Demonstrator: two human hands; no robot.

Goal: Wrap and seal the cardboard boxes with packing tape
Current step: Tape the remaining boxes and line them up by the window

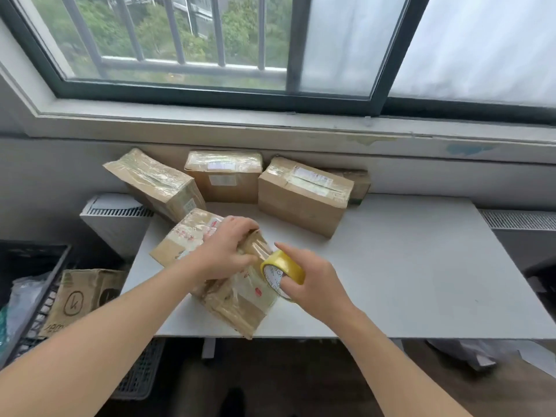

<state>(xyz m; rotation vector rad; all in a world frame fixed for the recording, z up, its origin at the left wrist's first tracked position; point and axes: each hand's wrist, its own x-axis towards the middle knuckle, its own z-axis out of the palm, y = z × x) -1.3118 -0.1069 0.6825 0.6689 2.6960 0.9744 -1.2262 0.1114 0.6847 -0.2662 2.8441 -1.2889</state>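
While the left hand (224, 251) grips the top of the box (240, 308), tilted on the near-left of the table (406, 266), the right hand (313, 281) holds the roll (282, 267) against it, fingers hooked in its core. The box looks light but tape-slick; bare cardboard edges seem the safest hold.

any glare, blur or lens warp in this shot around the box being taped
Head view: wide-angle warp bows the window frame and tilts the table edges; soft daylight, only faint shadows; the right panes blow out to white; sheen on the wrap of the box the left hand grips; tape roll in the right hand slightly soft.
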